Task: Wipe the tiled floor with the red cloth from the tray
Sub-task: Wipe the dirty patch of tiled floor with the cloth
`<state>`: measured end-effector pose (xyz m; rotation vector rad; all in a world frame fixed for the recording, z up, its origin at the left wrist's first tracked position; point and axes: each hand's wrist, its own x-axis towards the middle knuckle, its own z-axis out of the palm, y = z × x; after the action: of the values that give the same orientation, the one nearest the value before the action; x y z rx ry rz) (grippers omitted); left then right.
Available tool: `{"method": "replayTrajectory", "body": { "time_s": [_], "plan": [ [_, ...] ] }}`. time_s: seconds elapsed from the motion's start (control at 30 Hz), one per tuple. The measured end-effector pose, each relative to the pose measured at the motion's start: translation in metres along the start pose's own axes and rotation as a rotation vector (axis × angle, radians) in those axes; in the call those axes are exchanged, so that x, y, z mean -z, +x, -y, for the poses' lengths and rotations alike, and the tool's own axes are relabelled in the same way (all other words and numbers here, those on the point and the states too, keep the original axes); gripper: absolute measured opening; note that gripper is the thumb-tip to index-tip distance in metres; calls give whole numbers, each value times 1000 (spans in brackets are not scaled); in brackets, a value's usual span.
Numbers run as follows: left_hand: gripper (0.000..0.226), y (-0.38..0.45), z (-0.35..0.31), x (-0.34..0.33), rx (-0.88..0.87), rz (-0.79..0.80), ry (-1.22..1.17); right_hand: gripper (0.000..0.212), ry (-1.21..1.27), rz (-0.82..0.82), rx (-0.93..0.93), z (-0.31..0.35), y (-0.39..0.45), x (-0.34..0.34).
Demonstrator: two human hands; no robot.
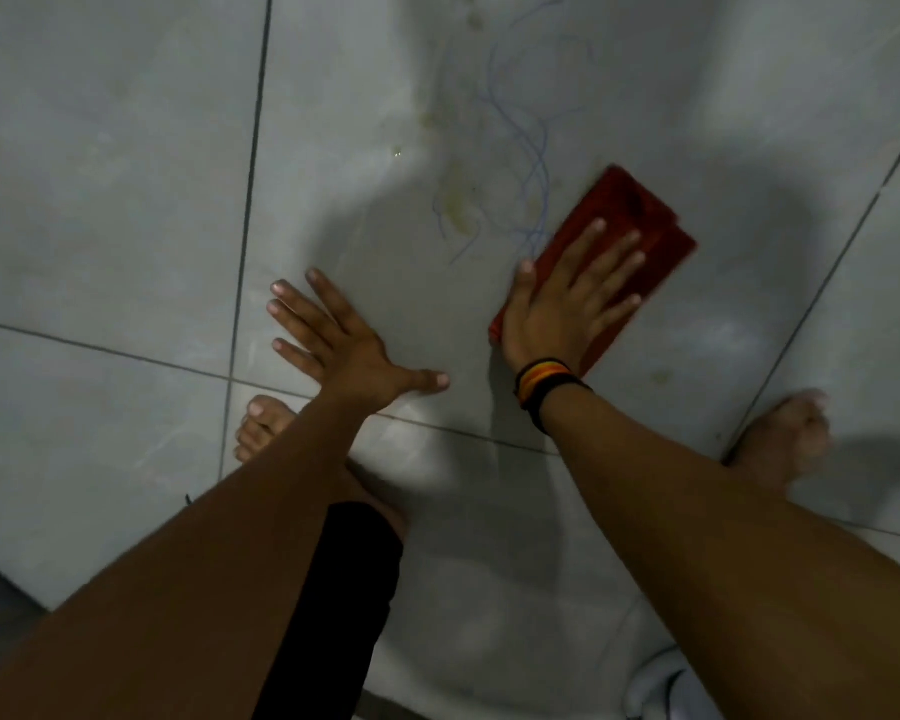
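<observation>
A folded red cloth (645,220) lies flat on the grey tiled floor (115,174), right of centre. My right hand (567,298) presses down on it with fingers spread, a striped band on the wrist. My left hand (344,340) rests flat on a bare tile to the left, fingers apart, holding nothing. Blue scribbled lines (528,148) and yellowish stains (458,200) mark the tile just left of and beyond the cloth. No tray is in view.
My bare feet stand on the tiles, one under my left forearm (261,423) and one at the right (785,439). Dark grout lines cross the floor. Something white (655,683) shows at the bottom right edge.
</observation>
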<state>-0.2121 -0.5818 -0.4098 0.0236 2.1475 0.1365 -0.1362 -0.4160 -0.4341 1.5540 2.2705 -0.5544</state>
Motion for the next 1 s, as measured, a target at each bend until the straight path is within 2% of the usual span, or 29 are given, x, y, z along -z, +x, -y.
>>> {"method": "replayTrajectory", "body": {
  "time_s": [0.07,0.13,0.2,0.27,0.37,0.43,0.53,0.6,0.67,0.77,0.83,0.9,1.0],
  "plan": [
    [187,2,1,-2,-8,2,5,74,-141,24,281,10,-8,-15],
    [187,3,3,0,-8,25,-12,71,-221,148,669,-5,-27,-25],
    [188,-2,2,10,-17,83,-10,68,-282,262,872,-45,-46,-21],
    [187,-6,-2,22,-18,166,-1,67,-314,318,773,-91,-60,-8],
    [187,-9,-5,39,-14,279,25,70,-231,319,267,-130,-58,20],
    [189,-7,-6,43,-8,320,32,73,-55,226,-37,-127,-32,32],
    [190,-5,-6,36,11,291,45,72,140,-35,-234,-79,30,34],
    [190,-2,-4,26,6,221,33,69,57,-149,-176,-35,57,30],
    [190,1,-3,17,1,167,17,66,-101,-180,62,-2,58,19],
    [190,-2,-3,17,-4,172,27,63,-234,-9,647,-3,22,0],
    [191,-4,-4,24,-6,216,60,64,-273,163,858,-38,-7,1],
    [192,-4,-7,34,9,271,69,65,-317,266,839,-82,-28,9],
    [193,-6,-12,42,38,333,85,66,-299,260,469,-124,-30,31]
  ]
}}
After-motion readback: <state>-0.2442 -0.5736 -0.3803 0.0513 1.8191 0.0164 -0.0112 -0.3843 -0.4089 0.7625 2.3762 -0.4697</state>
